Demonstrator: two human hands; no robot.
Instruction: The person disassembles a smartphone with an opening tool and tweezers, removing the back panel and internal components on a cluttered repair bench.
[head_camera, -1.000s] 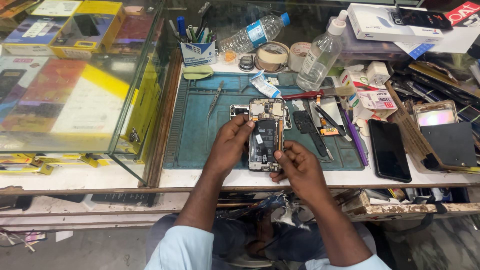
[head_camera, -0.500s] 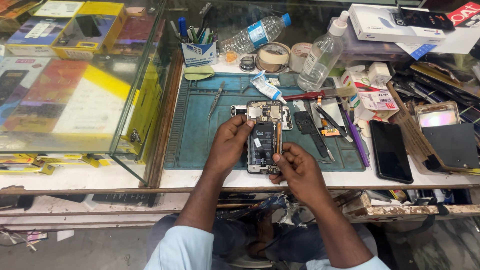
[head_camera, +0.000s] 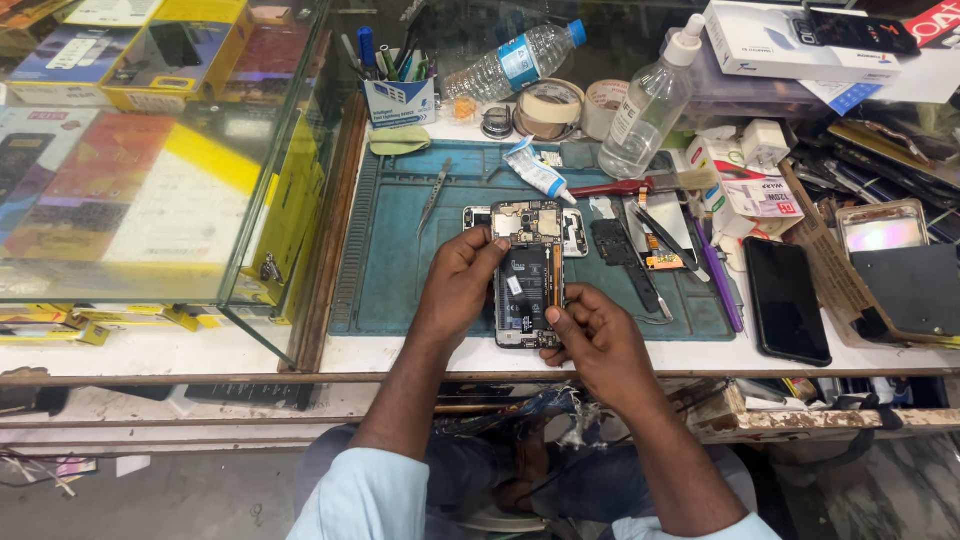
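Two hands grasp the opened phone (head_camera: 528, 275) over the near edge of the teal mat (head_camera: 400, 250): left hand (head_camera: 462, 285) pinching its left side, right hand (head_camera: 598, 340) its near-right corner

Matt teal rubber mat (head_camera: 400, 260), glossy glass case (head_camera: 150, 150)

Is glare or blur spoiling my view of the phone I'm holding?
Head view: the opened phone between left hand and right hand is sharp and evenly lit; glare sits only on the glass case at left and a shiny panel at right; frame edges bend slightly.
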